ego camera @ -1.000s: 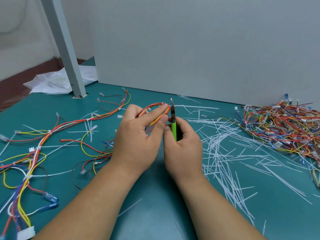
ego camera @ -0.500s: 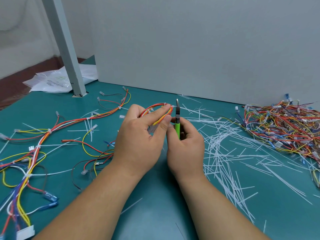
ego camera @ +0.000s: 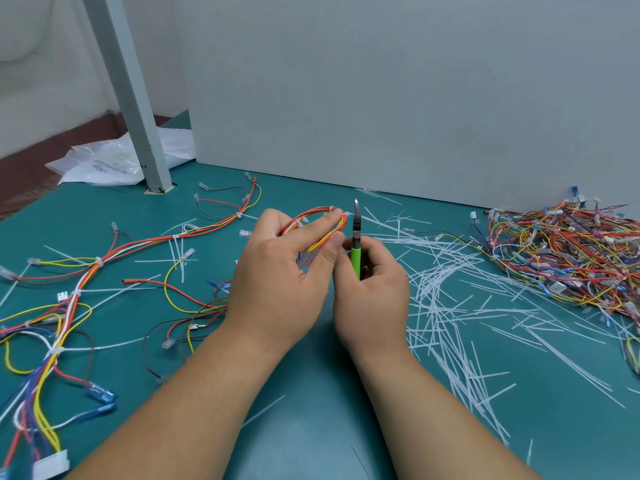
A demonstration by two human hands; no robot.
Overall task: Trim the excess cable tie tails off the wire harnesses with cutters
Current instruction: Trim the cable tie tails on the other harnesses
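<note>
My left hand point(ego camera: 280, 275) pinches a looped red, orange and yellow wire harness point(ego camera: 318, 221) between thumb and fingers above the teal table. A white cable tie head sits at the top of the loop, close to the cutter jaws. My right hand point(ego camera: 374, 292) grips green-handled cutters point(ego camera: 356, 247) upright, their metal tip pointing up just right of the loop. Whether the jaws touch the tie tail is too small to tell.
A tangled pile of harnesses point(ego camera: 561, 258) lies at the right. Several cut white tie tails point(ego camera: 446, 306) litter the teal table point(ego camera: 311, 427) right of my hands. More harnesses point(ego camera: 79, 275) spread out at left. A grey post point(ego camera: 131, 98), plastic bags point(ego camera: 104, 164) and a grey wall stand behind.
The cutters have shifted slightly right and stand more upright beside the loop. My left hand keeps its hold on the harness with little movement.
</note>
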